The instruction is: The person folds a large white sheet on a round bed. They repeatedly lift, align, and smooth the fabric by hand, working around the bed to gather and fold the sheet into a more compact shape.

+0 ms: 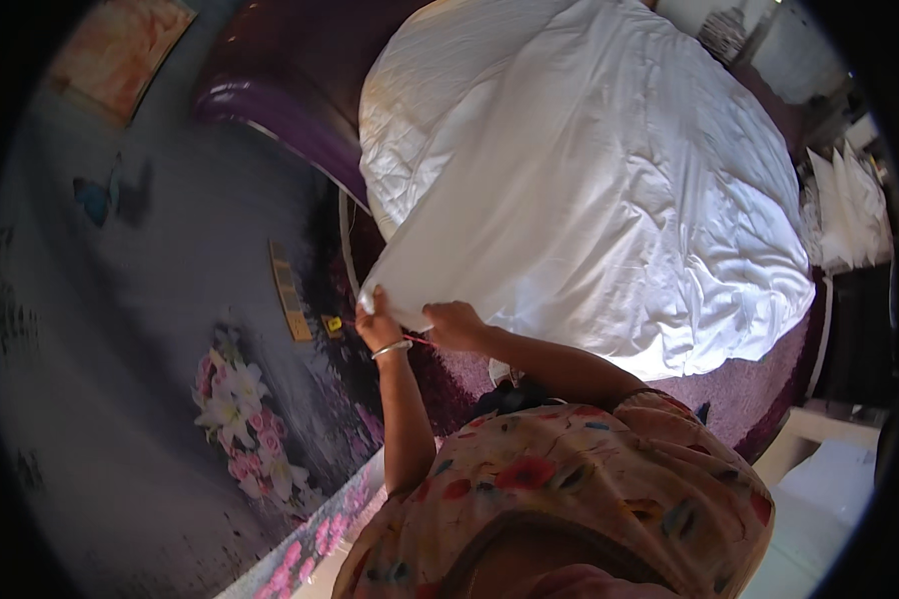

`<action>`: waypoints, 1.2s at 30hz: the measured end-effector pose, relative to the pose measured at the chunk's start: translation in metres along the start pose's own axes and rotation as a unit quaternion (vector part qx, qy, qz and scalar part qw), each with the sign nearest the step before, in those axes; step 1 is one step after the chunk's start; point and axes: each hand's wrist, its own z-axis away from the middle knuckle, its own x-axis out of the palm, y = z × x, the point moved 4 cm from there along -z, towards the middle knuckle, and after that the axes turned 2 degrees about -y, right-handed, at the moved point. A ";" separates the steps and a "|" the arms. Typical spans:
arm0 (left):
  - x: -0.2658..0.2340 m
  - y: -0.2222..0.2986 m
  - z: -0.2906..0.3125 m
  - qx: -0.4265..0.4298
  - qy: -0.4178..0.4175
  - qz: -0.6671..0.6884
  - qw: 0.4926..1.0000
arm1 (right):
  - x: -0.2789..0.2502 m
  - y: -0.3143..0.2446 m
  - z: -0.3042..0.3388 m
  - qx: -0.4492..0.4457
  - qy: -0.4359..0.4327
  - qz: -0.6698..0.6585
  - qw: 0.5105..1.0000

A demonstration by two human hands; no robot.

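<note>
A large white bed sheet (569,160) lies wrinkled over a round bed. My left hand (378,324), with a bangle at the wrist, is closed on the sheet's near left corner and holds it up. Just right of it, my right hand (453,325) pinches the same near edge. Between the two hands the cloth is pulled fairly smooth, while folds run across its right side. A thin red cord shows beside my left wrist.
A purple padded headboard (280,80) curves round the bed's far left. The dark wall (170,270) at left bears a switch panel (288,290) and painted flowers (245,419). Purple carpet (729,399) borders the bed. White pillows (849,205) are piled at right.
</note>
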 end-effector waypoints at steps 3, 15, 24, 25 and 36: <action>0.018 0.009 0.011 0.010 -0.040 -0.006 0.999 | -0.006 0.013 0.006 0.001 0.031 -0.026 0.999; 0.063 0.034 0.045 -0.010 -0.076 0.045 0.996 | -0.039 0.010 0.003 0.027 0.140 -0.036 0.989; 0.052 0.055 -0.007 -0.009 -0.029 0.106 0.994 | -0.077 -0.032 -0.029 -0.038 0.332 0.014 0.942; 0.051 0.059 -0.015 -0.012 -0.030 0.100 0.994 | -0.068 -0.033 -0.042 -0.036 0.282 -0.037 0.958; -0.056 0.117 -0.120 0.100 0.139 0.097 0.980 | 0.010 -0.125 -0.198 -0.276 0.044 -0.396 0.875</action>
